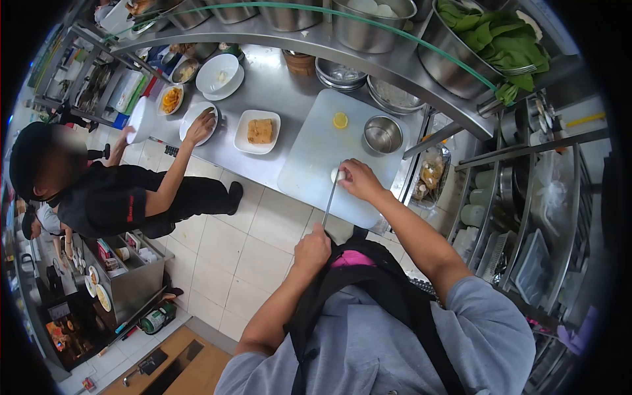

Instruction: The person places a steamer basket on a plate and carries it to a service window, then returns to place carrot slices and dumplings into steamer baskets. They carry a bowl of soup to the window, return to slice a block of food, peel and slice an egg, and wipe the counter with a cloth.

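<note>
My left hand [313, 250] is wrapped round the handle of a knife [331, 197], whose narrow blade points up over the near part of the pale cutting board [309, 155]. At the blade's tip, the fingers of my right hand [357, 179] hold a small white piece [338, 176] against the board. What the piece is cannot be made out. A cut yellow lemon half [340, 120] lies farther up the board. Right of it stands an empty steel bowl [383, 135].
Left of the board, a white dish [243, 138] holds a browned block of food. A co-worker in black [112, 197] stands at the left, handling white plates [197, 123]. Overhead, a steel shelf [289, 41] carries metal pots and leafy greens [494, 39]. Racks [526, 197] flank the right.
</note>
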{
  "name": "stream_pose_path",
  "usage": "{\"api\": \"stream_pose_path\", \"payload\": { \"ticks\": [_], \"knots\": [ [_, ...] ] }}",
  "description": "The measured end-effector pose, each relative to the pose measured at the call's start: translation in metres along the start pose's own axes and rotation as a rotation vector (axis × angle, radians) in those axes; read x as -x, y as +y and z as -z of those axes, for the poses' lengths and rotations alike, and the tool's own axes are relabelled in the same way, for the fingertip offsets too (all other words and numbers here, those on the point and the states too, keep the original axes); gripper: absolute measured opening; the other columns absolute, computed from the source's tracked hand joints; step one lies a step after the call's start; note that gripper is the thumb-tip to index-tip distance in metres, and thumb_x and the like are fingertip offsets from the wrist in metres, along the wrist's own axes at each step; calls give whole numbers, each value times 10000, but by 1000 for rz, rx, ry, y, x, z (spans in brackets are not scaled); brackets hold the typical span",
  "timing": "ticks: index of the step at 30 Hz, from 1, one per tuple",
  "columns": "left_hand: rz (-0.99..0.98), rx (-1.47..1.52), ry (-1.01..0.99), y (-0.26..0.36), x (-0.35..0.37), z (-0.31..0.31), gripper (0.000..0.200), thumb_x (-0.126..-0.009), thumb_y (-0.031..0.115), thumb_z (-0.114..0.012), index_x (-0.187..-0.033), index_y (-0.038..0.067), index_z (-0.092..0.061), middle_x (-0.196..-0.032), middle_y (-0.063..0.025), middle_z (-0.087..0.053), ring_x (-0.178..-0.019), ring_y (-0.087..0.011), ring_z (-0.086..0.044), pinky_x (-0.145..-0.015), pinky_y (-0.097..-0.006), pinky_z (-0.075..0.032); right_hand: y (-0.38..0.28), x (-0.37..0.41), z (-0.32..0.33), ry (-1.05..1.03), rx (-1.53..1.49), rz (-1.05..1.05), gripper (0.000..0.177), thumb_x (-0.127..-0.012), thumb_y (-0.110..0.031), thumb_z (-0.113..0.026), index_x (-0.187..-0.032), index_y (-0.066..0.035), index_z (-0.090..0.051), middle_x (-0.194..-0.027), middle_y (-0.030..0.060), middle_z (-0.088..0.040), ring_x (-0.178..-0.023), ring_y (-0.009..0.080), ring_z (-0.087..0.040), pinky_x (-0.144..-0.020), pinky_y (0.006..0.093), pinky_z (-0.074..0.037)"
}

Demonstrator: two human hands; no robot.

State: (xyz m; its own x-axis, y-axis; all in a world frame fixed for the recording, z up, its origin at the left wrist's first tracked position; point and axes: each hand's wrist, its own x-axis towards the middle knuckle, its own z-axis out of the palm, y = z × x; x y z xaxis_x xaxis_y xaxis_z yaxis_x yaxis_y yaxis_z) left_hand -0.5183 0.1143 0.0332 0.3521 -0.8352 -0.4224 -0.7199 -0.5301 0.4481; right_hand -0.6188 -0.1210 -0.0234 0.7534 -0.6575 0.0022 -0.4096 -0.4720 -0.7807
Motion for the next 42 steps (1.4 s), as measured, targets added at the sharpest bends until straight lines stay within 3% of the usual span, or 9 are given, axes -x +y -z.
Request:
{"api": "stream_pose_path", "payload": {
  "ticks": [6, 13, 15, 19, 23, 24, 26, 36, 42],
  "knots": [
    [40, -24, -20, -12, -19, -34, 235, -955, 209, -534, -1084, 19, -487, -826, -300, -690, -820, -499, -688, -754, -609, -541, 10, -1, -3, 49, -95, -64, 310, -738, -81, -802, -988, -56, -621, -926, 121, -655, -811, 292, -673, -740, 414, -552],
    [76, -85, 11, -7, -19, 23, 307, -1006, 247, -496, -1237, 48, -461, -901, -260, -696, -803, -494, -683, -712, -606, -530, 16, 9, 2, 40, -208, -188, 325, -752, -118, -798, -1021, -43, -632, -915, 122, -662, -830, 285, -675, -764, 410, -548],
    [9, -90, 342, -12, -51, 29, 394, -992, 228, -552, -1323, 57, -426, -1016, -251, -654, -804, -472, -677, -705, -589, -530, 11, 12, 0, 95, -304, -270, 292, -788, -135, -760, -1044, -44, -653, -927, 130, -659, -837, 285, -671, -767, 398, -540],
    [-38, -136, 483, -27, -139, 20, 408, -957, 220, -623, -1311, 69, -489, -1141, -235, -579, -846, -431, -663, -713, -546, -539, 27, 9, -11, 92, -127, -234, 264, -808, -136, -732, -1047, -44, -669, -947, 132, -659, -835, 273, -667, -768, 384, -534],
    [-140, -345, 674, 0, -143, 21, 428, -918, 210, -668, -1304, 60, -562, -1133, -247, -571, -943, -436, -637, -815, -516, -534, 29, 17, -4, 22, -150, -194, 228, -813, -110, -714, -1022, -35, -662, -960, 125, -660, -836, 254, -662, -769, 370, -533],
    [-137, -346, 674, 8, -147, 22, 428, -918, 210, -668, -1304, 60, -562, -1133, -247, -571, -943, -436, -637, -815, -516, -534, 30, 19, -1, 3, -196, -202, 232, -815, -104, -710, -1029, -35, -657, -964, 126, -665, -840, 244, -663, -767, 366, -533],
    [-122, -10, 319, 19, -159, 18, 413, -898, 204, -680, -1267, 43, -589, -1162, -256, -580, -1012, -442, -637, -856, -520, -529, 34, 25, 4, -25, -256, -261, 243, -811, -90, -722, -1036, -40, -643, -988, 111, -670, -865, 215, -663, -776, 350, -535],
    [-262, -33, -14, 15, -183, 28, 357, -877, 167, -664, -1194, 36, -563, -1057, -219, -678, -1034, -421, -661, -859, -503, -549, 30, 44, 35, -14, -690, -494, 361, -803, 5, -710, -1150, -29, -618, -1053, 83, -666, -952, 177, -661, -826, 313, -563],
    [-268, 717, 15, -73, -187, 87, 335, -855, 186, -759, -1141, 78, -621, -924, -111, -708, -812, -220, -690, -762, -364, -552, -50, -28, -1, 104, -938, -542, 329, -851, -14, -720, -1151, -17, -585, -1098, 113, -650, -926, 178, -660, -778, 309, -590]
  ]
}}
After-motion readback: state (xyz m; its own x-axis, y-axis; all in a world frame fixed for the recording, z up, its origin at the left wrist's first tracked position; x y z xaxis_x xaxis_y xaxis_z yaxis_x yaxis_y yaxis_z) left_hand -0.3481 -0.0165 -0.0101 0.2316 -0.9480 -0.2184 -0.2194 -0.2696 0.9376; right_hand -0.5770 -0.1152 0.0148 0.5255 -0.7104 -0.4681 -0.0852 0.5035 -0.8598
